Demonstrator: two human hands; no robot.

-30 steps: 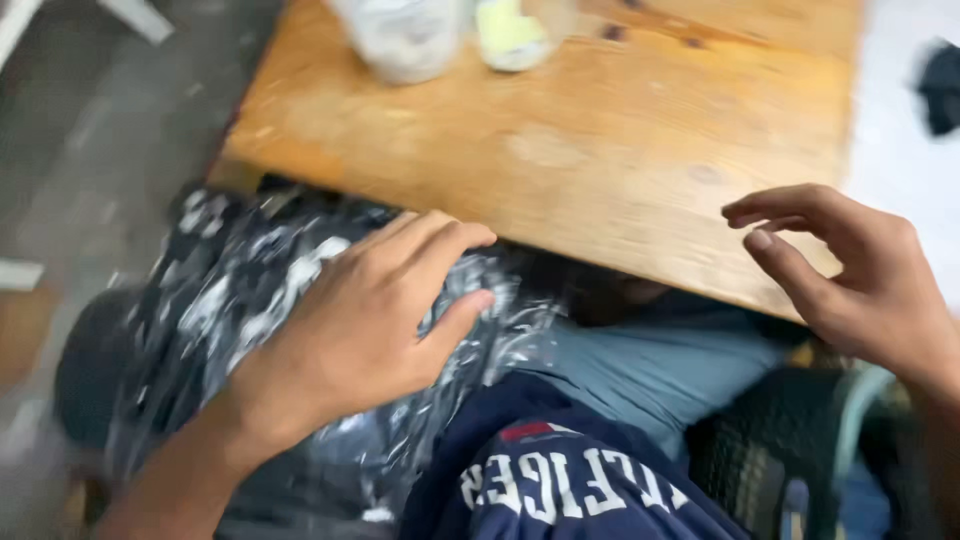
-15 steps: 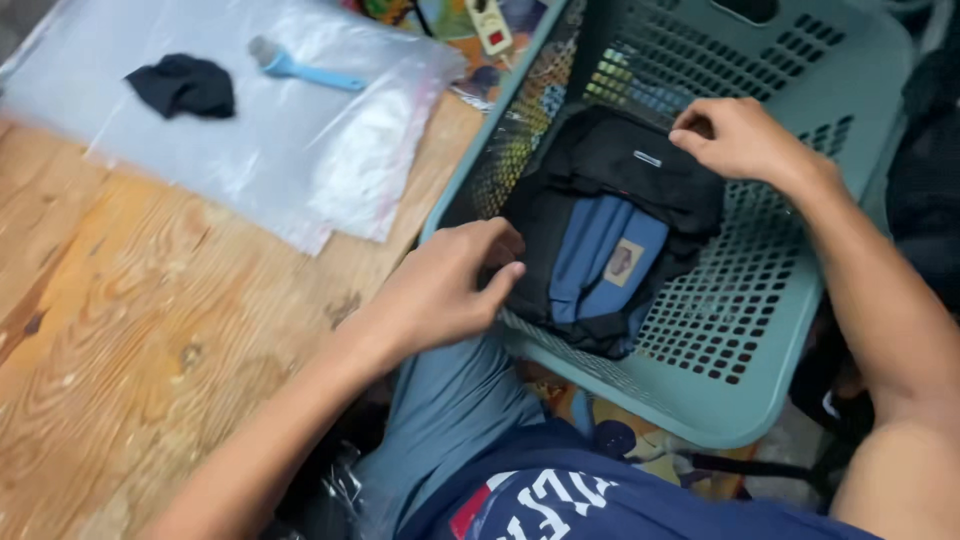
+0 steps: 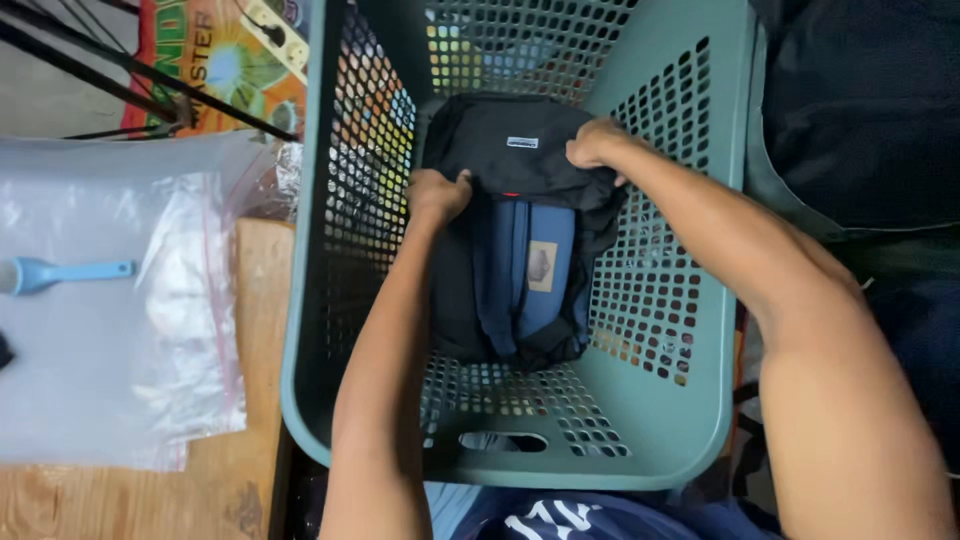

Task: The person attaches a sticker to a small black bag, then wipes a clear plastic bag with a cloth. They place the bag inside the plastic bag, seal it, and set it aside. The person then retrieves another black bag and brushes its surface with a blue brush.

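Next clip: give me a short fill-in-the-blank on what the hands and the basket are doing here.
1. Both hands grip a folded garment whose top layer is ____ in colour.
2. The left hand and right hand reach inside a green plastic ____.
3. Under the black garment lies folded denim of ____ colour.
4. On the clear plastic bag beside the basket lies a light blue ____.

Missing words: black; basket; blue; brush

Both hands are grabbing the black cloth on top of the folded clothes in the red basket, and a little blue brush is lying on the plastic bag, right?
Not quite. In the head view the basket is green, not red. The left hand and right hand do grip the black cloth, and the blue brush lies on the plastic bag.
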